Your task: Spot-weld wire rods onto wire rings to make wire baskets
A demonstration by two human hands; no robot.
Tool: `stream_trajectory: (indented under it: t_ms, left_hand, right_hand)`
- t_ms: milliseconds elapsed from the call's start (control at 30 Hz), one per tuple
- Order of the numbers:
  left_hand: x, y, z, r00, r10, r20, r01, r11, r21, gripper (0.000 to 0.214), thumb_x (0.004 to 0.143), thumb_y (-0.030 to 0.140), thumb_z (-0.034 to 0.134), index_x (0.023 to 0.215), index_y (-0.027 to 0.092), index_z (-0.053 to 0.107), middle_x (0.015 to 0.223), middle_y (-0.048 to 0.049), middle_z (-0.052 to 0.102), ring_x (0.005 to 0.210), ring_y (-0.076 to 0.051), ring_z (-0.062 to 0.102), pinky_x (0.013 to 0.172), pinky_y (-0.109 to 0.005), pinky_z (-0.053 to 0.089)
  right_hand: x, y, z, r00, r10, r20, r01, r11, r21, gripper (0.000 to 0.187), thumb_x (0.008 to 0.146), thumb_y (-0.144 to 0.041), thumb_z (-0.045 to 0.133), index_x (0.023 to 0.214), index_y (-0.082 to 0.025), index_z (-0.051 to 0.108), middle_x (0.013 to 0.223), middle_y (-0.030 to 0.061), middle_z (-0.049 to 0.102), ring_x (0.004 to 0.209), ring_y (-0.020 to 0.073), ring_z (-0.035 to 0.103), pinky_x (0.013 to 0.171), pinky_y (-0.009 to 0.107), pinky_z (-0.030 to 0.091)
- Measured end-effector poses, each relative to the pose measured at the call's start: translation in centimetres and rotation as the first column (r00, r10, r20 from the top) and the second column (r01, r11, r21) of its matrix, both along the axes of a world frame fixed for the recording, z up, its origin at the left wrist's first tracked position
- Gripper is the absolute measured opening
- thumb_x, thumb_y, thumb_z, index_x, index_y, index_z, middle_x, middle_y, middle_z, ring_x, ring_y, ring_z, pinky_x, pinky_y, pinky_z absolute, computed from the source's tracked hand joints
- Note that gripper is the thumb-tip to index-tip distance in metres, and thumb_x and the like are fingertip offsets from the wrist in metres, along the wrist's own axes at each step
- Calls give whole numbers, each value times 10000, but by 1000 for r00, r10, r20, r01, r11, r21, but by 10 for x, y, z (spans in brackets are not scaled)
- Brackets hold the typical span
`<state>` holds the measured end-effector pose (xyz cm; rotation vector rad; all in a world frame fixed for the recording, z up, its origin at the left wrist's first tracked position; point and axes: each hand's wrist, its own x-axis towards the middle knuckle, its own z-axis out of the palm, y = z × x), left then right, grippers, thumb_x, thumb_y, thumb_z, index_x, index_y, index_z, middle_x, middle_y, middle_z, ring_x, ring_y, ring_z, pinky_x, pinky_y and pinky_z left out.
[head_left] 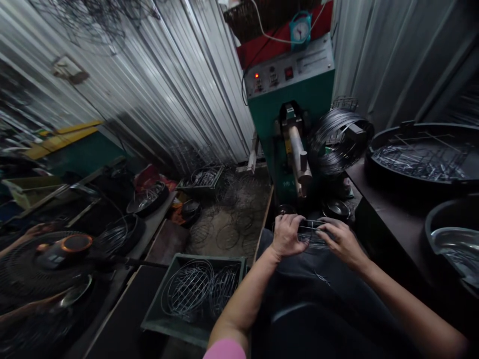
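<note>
One wire frame (310, 229) is held above the dark-covered lap (295, 294) by two hands: its left end is gripped by the fingers of the left hand (287, 235), and its right end is pinched by those of the right hand (340, 240). A few loose wires (322, 277) are scattered on the lap; their exact number cannot be told. At least two round wire racks (190, 286) are held in one green crate (175, 331) on the left. Two round black trays, one large (392, 174) and one partly cut off (430, 249), are carried by the table (377, 209) on the right. One wire coil (325, 149) is seen beside one green machine (262, 119), on which one red light (256, 76) is lit and one teal dial (300, 31) is hung. White characters are marked low on the machine's front, but they and the panel lettering cannot be read with certainty.
</note>
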<state>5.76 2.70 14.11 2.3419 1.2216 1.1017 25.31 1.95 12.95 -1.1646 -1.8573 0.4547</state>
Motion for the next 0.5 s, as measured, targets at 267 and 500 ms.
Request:
stream_trajectory:
  t_ms: [267, 500]
  left_hand:
    - [-14, -5, 3, 990, 92, -107, -90, 995, 31, 628, 591, 274, 687, 1194, 208, 522, 1141, -152, 552, 1076, -342, 478, 959, -491, 284]
    - [-14, 0, -5, 997, 77, -17, -77, 997, -8, 653, 563, 225, 710, 1188, 234, 520, 1164, -127, 544, 1111, -329, 468, 1051, -549, 180]
  right_hand:
    - [7, 3, -3, 978, 63, -200, -108, 969, -224, 404, 802, -602, 549, 810, -228, 702, 1033, 91, 647, 1000, 269, 593, 862, 380, 477]
    - [-2, 9, -1, 951, 13, -307, -101, 957, -273, 382, 789, -572, 577, 863, -209, 674, 948, 81, 657, 928, 252, 607, 836, 371, 484]
